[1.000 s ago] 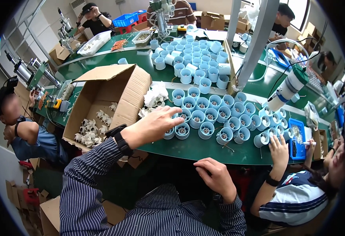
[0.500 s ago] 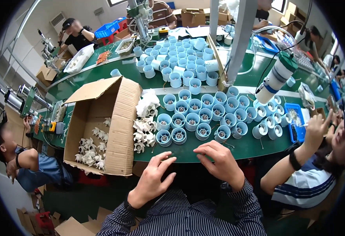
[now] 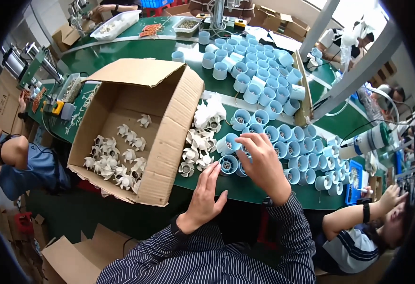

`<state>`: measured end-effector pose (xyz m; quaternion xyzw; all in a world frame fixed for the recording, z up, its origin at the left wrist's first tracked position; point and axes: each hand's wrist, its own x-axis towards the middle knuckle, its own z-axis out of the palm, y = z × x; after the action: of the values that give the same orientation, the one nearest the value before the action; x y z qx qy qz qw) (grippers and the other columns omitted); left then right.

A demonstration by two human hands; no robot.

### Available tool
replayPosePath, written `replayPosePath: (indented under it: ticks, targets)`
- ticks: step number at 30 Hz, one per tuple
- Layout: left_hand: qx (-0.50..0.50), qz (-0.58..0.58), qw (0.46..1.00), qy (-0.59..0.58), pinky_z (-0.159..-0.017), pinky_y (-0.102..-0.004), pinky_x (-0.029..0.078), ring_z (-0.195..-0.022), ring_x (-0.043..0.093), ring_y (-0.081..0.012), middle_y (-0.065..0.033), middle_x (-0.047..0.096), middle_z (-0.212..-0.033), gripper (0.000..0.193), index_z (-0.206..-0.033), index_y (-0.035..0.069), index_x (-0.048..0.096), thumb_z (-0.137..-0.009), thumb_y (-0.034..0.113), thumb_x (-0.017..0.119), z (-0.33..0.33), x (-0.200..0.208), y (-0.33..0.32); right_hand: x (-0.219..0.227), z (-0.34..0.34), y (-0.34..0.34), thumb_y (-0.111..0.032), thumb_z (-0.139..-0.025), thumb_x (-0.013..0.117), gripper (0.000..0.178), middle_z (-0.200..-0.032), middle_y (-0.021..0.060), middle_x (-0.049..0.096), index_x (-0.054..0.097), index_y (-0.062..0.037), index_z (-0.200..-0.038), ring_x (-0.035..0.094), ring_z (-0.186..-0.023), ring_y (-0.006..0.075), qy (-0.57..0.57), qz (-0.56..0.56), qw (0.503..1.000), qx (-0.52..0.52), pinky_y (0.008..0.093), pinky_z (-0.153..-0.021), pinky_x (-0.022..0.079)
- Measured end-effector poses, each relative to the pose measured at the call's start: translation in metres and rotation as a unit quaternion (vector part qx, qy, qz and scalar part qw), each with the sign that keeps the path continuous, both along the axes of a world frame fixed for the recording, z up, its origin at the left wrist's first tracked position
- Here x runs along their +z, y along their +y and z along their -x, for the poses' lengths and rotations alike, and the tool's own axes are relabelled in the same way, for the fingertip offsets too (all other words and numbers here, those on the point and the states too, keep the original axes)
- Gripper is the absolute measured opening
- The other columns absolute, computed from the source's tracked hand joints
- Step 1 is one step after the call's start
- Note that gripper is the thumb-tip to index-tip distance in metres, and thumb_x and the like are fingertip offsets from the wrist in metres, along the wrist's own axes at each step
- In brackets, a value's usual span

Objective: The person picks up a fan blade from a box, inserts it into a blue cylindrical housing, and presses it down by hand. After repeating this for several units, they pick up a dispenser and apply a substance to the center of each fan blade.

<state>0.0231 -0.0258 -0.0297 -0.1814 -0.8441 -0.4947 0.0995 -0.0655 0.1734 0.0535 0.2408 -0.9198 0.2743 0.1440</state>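
Observation:
My left hand (image 3: 204,199) has its fingers stretched out and its thumb apart. Its fingertips are beside the near light-blue cup (image 3: 228,165), close to a pile of white finned fan wheels (image 3: 199,146); contact is unclear. Over the front cups reaches my right hand (image 3: 265,166), fingers spread and bent, hiding part of the cups beneath. Its fingertips are by another blue cup (image 3: 227,144), and nothing shows in its grasp. Several cups hold round metal parts with spokes; some at the right have white pieces inside.
At left, an open cardboard box (image 3: 173,135) tilts toward me with white fan wheels (image 3: 110,163) inside. More blue cups (image 3: 252,93) crowd the back of the green table (image 3: 226,186). A metal post (image 3: 359,71) and white cylindrical tool (image 3: 359,144) stand at right. Co-workers sit on both sides.
The view has swung left, so the box and cups appear farther right or larger. Both hands have moved forward from the table edge; the right now reaches over the front cups.

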Motion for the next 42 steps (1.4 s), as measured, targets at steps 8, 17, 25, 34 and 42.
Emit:
replayPosePath:
  ticks: [8,17,25,34,42]
  targets:
    - [-0.028,-0.023,0.999,0.013,-0.121,-0.0502,0.045,-0.145,0.051,-0.0472,-0.029,0.046,-0.161,0.084,-0.161,-0.007,0.04,-0.087,0.002,0.078,0.0,-0.002,-0.008,0.011,0.036,-0.022,-0.021,-0.091,0.083,0.048,-0.124,0.0151,0.07,0.068,-0.0084,-0.134,0.062,-0.116,0.0372,-0.052,-0.141,0.988,-0.033,0.0471,-0.106,0.049]
    - [-0.044,-0.019,0.999,0.021,-0.121,-0.0516,0.045,-0.145,0.051,-0.05,-0.0311,0.045,-0.16,0.084,-0.16,-0.007,0.04,-0.086,0.003,0.079,0.003,-0.013,-0.012,0.008,0.053,-0.017,-0.028,-0.094,0.082,0.047,-0.124,0.0153,0.07,0.069,-0.0094,-0.135,0.062,-0.12,0.0368,-0.019,-0.082,0.996,-0.043,0.0452,-0.109,0.047]
    - [-0.053,0.0,0.998,0.039,-0.12,-0.0534,0.045,-0.143,0.051,-0.0511,-0.0337,0.044,-0.159,0.084,-0.159,-0.01,0.04,-0.085,0.003,0.078,0.003,-0.009,-0.004,-0.026,0.091,0.005,-0.057,-0.099,0.072,0.058,-0.139,0.0164,0.066,0.07,-0.0138,-0.138,0.059,-0.133,0.0386,-0.037,-0.162,0.983,-0.081,0.0599,-0.117,0.037]
    - [-0.041,0.022,0.998,0.04,-0.12,-0.054,0.046,-0.142,0.051,-0.0517,-0.0351,0.045,-0.157,0.084,-0.158,-0.01,0.04,-0.085,0.004,0.079,0.001,-0.009,-0.004,0.003,0.075,0.0,-0.06,-0.1,0.07,0.065,-0.142,0.0193,0.064,0.065,-0.0159,-0.147,0.058,-0.137,0.0403,-0.159,-0.25,0.955,-0.004,0.0625,-0.117,0.036]
    - [-0.036,0.017,0.997,0.059,-0.12,-0.0532,0.046,-0.142,0.052,-0.0505,-0.0344,0.045,-0.157,0.084,-0.157,-0.011,0.04,-0.084,0.004,0.079,0.003,-0.013,-0.001,0.022,0.133,0.075,-0.005,-0.096,0.07,0.036,-0.137,0.0189,0.067,0.066,-0.0095,-0.132,0.061,-0.128,0.0392,-0.036,-0.174,0.983,-0.049,0.05,-0.108,0.049]
